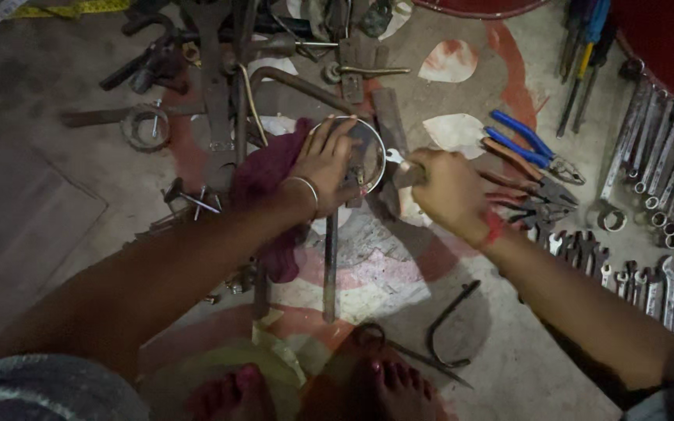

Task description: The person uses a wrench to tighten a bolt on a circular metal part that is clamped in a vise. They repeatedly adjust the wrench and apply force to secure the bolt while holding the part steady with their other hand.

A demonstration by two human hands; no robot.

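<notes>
Near the middle of the floor, my left hand lies with fingers spread flat on a round metal part with a bright rim, a dark red rag just to its left. My right hand, fingers clamped on a small spanner, sets its head at the part's right rim. Toward the floor's right edge lie blue-handled pliers and a row of spanners.

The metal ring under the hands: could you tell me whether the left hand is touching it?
Touching: the head view shows the left hand pressed flat over the metal ring.
</notes>
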